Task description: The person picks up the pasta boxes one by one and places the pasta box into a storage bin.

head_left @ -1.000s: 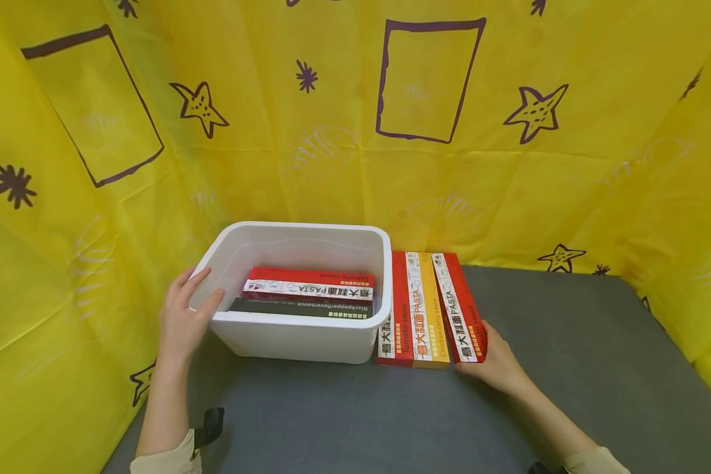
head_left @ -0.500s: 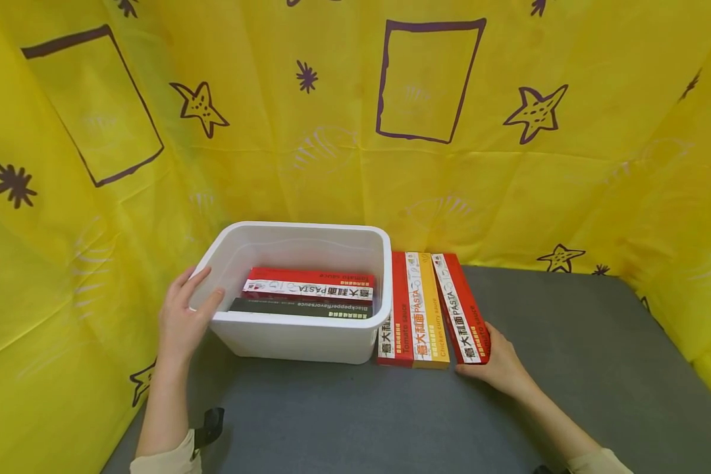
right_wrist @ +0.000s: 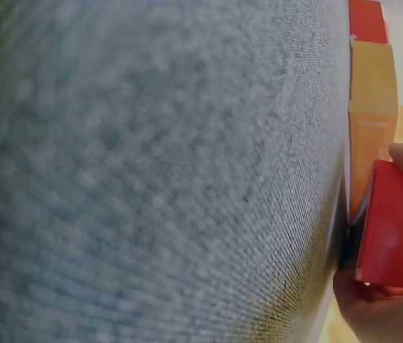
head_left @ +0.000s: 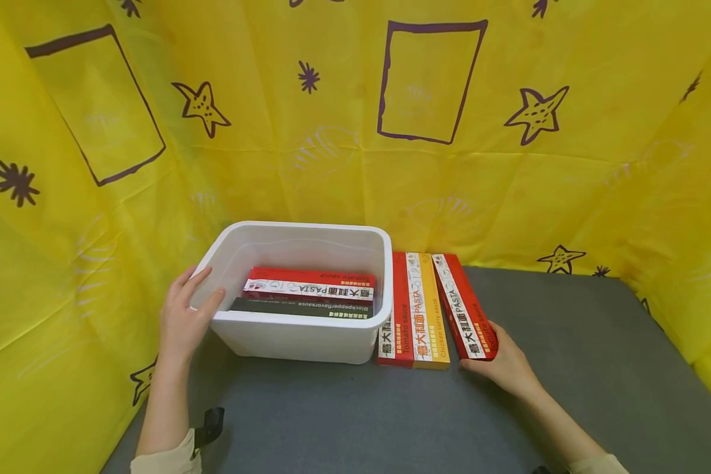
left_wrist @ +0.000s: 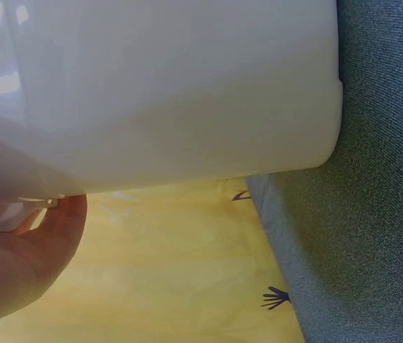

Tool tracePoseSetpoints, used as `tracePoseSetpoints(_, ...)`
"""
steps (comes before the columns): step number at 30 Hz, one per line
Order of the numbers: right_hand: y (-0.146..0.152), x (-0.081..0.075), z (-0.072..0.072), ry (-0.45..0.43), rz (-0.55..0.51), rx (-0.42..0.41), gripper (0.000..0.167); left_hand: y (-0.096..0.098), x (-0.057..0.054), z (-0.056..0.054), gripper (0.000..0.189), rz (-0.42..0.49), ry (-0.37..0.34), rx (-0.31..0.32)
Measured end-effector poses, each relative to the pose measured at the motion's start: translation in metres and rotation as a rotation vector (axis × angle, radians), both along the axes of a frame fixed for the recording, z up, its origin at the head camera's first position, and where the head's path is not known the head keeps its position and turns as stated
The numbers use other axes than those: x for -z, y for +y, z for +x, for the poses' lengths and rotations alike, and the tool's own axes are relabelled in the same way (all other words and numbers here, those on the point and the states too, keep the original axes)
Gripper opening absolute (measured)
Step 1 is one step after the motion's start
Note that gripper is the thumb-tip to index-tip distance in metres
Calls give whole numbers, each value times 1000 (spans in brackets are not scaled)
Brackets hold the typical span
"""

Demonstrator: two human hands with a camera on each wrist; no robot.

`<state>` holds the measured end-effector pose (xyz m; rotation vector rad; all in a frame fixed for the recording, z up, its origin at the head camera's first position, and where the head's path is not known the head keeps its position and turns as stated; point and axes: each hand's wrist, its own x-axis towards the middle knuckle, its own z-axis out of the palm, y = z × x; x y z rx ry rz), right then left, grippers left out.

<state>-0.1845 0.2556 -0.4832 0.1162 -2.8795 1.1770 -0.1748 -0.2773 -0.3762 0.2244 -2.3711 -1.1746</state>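
In the head view, a person's hands work well apart: the left hand point(head_left: 186, 313), forearm point(head_left: 167, 408) nearly upright, grips a white bin point(head_left: 296, 339) by its left rim; the right hand point(head_left: 505, 361), reaching in from lower right, pinches the near end of the rightmost red pasta box point(head_left: 465, 306), beside a yellow box point(head_left: 431, 309) on the worktop point(head_left: 332, 421). In the left wrist view, fingers curl at the bin's edge. In the right wrist view, thumb and fingers clamp the box's opposite sides.
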Motion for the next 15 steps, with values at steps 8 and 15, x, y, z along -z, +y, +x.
tracePoseSetpoints(8, 1, -8, 4, -79, -50, 72, 102, 1, 0, 0, 50, 4, 7, 1)
tracePoseSetpoints(15, 1, -18, 6, -158, -140, 130, 101, 1, 0, 0, 51, 13, 8, 0)
